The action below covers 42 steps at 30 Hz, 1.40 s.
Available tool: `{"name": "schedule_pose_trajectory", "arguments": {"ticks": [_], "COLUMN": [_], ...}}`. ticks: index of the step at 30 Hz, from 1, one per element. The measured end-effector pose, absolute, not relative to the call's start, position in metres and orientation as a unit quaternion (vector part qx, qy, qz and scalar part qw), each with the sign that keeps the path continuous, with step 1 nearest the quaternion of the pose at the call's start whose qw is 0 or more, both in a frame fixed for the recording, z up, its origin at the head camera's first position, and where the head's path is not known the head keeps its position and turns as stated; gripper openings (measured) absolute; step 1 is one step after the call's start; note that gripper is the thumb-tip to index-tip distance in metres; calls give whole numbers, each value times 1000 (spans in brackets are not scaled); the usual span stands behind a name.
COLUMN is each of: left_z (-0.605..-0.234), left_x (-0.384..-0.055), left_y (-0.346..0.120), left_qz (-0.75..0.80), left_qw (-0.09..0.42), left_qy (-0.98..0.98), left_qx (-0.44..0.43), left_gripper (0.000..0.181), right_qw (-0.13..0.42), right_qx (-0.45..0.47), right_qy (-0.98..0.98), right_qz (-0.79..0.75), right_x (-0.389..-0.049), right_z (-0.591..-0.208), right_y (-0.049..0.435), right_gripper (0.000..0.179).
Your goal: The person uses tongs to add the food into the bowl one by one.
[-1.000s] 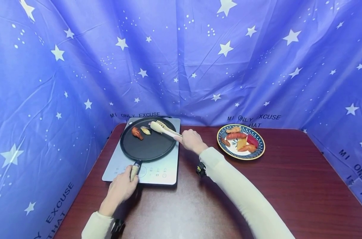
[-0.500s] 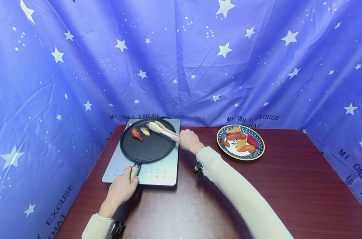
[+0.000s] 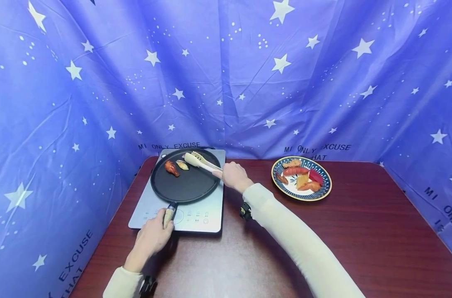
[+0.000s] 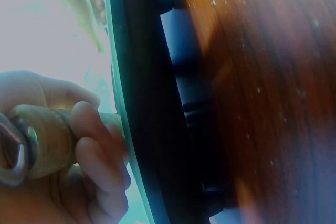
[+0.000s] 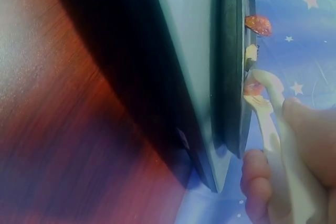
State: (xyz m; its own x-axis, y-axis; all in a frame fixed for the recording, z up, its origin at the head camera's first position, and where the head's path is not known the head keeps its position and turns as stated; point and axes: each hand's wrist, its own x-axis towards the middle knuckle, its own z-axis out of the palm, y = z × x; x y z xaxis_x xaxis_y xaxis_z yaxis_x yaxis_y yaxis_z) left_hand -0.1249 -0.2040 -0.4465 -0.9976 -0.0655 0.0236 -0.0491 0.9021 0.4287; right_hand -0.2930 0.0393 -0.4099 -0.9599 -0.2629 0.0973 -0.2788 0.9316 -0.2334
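My left hand (image 3: 153, 235) grips the wooden-looking handle (image 3: 168, 217) of a round black frying pan (image 3: 184, 186); its fingers wrap the handle in the left wrist view. My right hand (image 3: 236, 176) holds cream tongs (image 3: 208, 165) whose tips reach into the pan's far side. In the right wrist view a pinkish-red piece of food (image 5: 254, 88) shows between the tong tips, mostly hidden in the head view. Left of the tongs lie a small yellow piece with a dark edge (image 3: 182, 165) and a glazed chicken drumstick (image 3: 171, 168).
The pan sits on a silver induction cooktop (image 3: 143, 207) on a dark red wooden table (image 3: 352, 223). To the right, a blue-patterned plate (image 3: 283, 193) bears several foods, among them a sausage (image 3: 296, 170). A blue star-printed curtain (image 3: 226, 82) surrounds the table.
The tong tips and right hand have shifted slightly left and toward me over the pan. The left hand stays on the handle, and the foods lie where they were.
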Motion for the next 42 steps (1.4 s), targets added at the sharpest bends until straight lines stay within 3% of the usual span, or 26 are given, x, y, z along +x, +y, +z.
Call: {"name": "schedule_pose_trajectory", "arguments": {"ticks": [10, 20, 42], "left_z": [-449, -446, -447], "left_x": [-126, -126, -126], "left_y": [-204, -205, -206], "left_qz": [-221, -218, -220], "left_qw": [18, 23, 15], "left_qy": [-975, -975, -975], "left_qx": [31, 31, 28], "left_gripper": [46, 46, 46], "right_qw": [17, 37, 97], "right_qx": [125, 126, 141], "right_qy": [-982, -979, -971], "right_qz": [140, 154, 167], "right_x": [-286, -279, -246], "right_z": [-404, -395, -388], "right_y": [40, 52, 131], "right_gripper": [52, 53, 48]}}
